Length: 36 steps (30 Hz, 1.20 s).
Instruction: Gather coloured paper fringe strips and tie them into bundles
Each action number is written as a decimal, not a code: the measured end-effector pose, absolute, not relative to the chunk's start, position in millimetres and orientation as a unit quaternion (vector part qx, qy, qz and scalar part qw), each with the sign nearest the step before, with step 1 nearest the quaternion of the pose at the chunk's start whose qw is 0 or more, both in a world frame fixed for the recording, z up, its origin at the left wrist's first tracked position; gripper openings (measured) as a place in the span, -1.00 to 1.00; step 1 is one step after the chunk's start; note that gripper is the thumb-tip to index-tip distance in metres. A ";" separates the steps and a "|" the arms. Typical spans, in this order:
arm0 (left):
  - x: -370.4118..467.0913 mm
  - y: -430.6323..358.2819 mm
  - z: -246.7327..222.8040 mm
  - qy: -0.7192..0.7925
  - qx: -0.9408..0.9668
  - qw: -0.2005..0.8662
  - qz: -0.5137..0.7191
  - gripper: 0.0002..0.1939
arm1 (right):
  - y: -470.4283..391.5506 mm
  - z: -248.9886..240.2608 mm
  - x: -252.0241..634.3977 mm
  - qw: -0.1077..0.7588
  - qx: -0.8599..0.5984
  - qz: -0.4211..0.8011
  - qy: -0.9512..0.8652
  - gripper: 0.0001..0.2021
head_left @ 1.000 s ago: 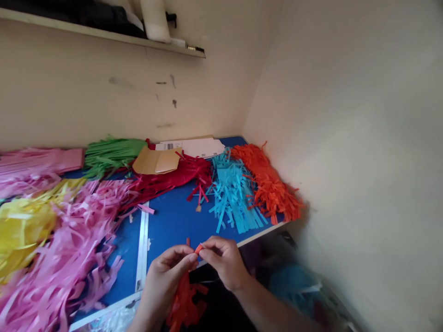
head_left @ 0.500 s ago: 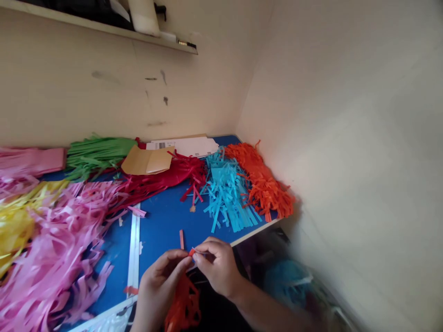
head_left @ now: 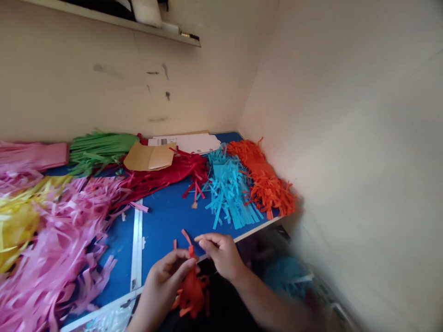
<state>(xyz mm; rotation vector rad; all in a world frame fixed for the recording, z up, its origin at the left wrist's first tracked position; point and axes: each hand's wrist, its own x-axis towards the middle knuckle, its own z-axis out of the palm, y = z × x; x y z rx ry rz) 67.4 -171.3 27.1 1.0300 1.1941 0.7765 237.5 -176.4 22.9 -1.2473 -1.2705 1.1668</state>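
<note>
My left hand (head_left: 169, 281) pinches the top of an orange fringed paper tassel (head_left: 192, 293), which hangs below the fingers at the table's near edge. A thin orange strip (head_left: 186, 236) sticks up just above that grip. Just right of it is my right hand (head_left: 219, 253), thumb and index finger close together at a small gap from the tassel; whether anything thin lies between them is too small to tell. Another short reddish strip (head_left: 175, 244) shows behind the left fingers on the blue table (head_left: 162, 216).
Fringed paper covers much of the table: pink (head_left: 62, 240), yellow (head_left: 17, 221), green (head_left: 100, 150), red (head_left: 162, 177), light blue (head_left: 230, 189) and orange (head_left: 266, 180). A brown envelope (head_left: 150, 157) lies on the red. Walls stand behind and right; a shelf (head_left: 104, 19) hangs above.
My right hand has come away from the left fingertips, to the right. More of the orange tassel shows under my left hand, and a strip now stands up above it. The view has shifted slightly.
</note>
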 end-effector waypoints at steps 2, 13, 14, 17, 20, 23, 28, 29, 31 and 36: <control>67.5 -173.0 29.0 0.486 0.330 0.736 0.337 -0.54 | -180.8 25.4 242.8 0.473 -0.486 0.525 -0.513 -0.63; 73.7 -177.1 31.6 0.391 0.168 0.832 0.356 -0.70 | -195.4 29.3 233.4 0.453 -0.407 0.651 -0.453 -0.22; 73.5 -177.4 30.8 0.389 0.170 0.833 0.354 -0.70 | -195.0 28.3 233.1 0.451 -0.408 0.654 -0.450 -0.24; 72.3 -177.9 26.8 0.391 0.212 0.826 0.347 -0.68 | -194.0 26.1 233.5 0.445 -0.406 0.655 -0.456 -0.29; 69.1 -178.7 26.0 0.422 0.336 0.770 0.340 -0.68 | -193.1 27.2 237.1 0.436 -0.408 0.651 -0.469 -0.38; 65.0 -182.2 29.6 0.450 0.502 0.665 0.321 -0.70 | -193.2 31.7 243.2 0.386 -0.429 0.634 -0.515 -0.49; 62.6 -192.8 29.7 0.520 0.588 0.518 0.341 -0.74 | -199.3 26.4 236.2 0.375 -0.506 0.500 -0.594 -0.83; 62.9 -193.9 28.3 0.536 0.587 0.498 0.347 -0.73 | -199.8 22.6 231.8 0.392 -0.507 0.492 -0.589 -0.79; 63.8 -194.2 24.6 0.544 0.616 0.460 0.335 -0.74 | -195.9 18.5 226.9 0.433 -0.486 0.501 -0.571 -0.73; 64.9 -190.7 4.4 0.497 0.744 0.358 0.268 -0.73 | -151.7 93.5 304.9 0.562 -0.519 0.390 -0.513 -0.50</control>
